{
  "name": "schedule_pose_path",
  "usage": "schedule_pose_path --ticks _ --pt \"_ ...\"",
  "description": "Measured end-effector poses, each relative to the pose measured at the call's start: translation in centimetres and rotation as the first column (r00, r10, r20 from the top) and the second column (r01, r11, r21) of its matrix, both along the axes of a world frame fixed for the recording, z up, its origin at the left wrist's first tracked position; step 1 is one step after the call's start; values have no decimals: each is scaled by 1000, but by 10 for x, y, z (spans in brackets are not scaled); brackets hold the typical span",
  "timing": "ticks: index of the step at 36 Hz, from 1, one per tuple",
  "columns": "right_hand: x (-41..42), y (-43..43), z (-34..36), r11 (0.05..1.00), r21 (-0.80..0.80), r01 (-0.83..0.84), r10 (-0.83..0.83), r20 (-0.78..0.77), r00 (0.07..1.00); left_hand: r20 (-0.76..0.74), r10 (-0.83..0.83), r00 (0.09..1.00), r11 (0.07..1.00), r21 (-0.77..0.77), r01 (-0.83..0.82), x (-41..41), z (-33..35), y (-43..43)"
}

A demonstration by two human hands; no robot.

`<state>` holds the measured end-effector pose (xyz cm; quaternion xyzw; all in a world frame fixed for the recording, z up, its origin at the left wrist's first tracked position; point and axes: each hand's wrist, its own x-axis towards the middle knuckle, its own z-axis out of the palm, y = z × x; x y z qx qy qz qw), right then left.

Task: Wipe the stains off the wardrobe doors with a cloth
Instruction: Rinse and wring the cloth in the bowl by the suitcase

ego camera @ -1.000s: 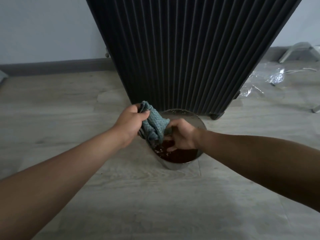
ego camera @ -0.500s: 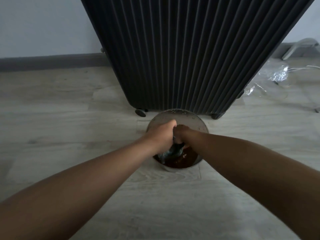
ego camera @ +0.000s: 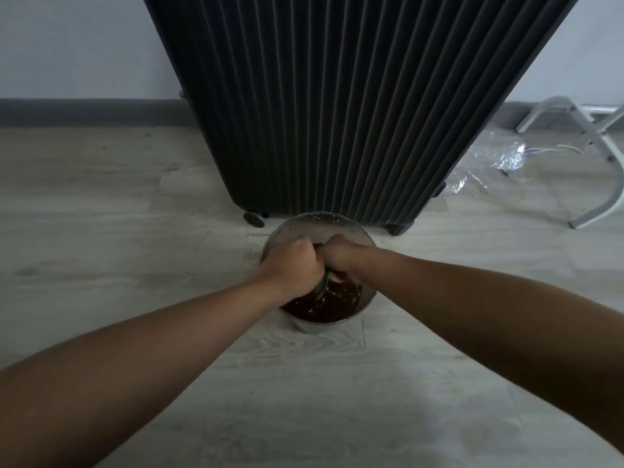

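A dark ribbed wardrobe on small castors stands against the wall. Right in front of it on the floor sits a round metal bowl holding dark brownish water. My left hand and my right hand are fisted side by side over the bowl, gripping the wet cloth between them. Only a dark twisted end of the cloth shows below my fists, hanging just above the water.
Pale wood-look floor spreads left and toward me. A black castor sticks out at the wardrobe's left foot. Crumpled clear plastic and a white metal frame with a thin cable lie at the right. A grey skirting runs along the wall.
A second ago my left hand held the teal cloth up, spread, above the bowl. Both hands have since closed together on it, bunching it low over the water.
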<state>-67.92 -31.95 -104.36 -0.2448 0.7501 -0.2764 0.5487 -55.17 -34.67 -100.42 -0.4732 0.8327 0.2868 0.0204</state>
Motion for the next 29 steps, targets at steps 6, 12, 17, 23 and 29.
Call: schedule_pose_path --ticks 6,12,17,23,29 --pt "-3 26 42 982 -98 162 -140 203 969 -186 379 906 913 235 -334 1 11 -1" --pt "8 32 49 948 -219 231 -134 385 913 -233 724 649 582 711 -395 9 21 0" --pt "41 28 57 932 -226 283 -263 112 958 -239 749 618 551 743 -380 7 20 16" --pt "63 21 46 899 -291 328 -346 -10 938 -244 710 660 547 781 -300 11 33 29" --pt "60 9 33 906 -233 354 -379 -70 923 -240 707 665 523 811 -263 21 31 25"
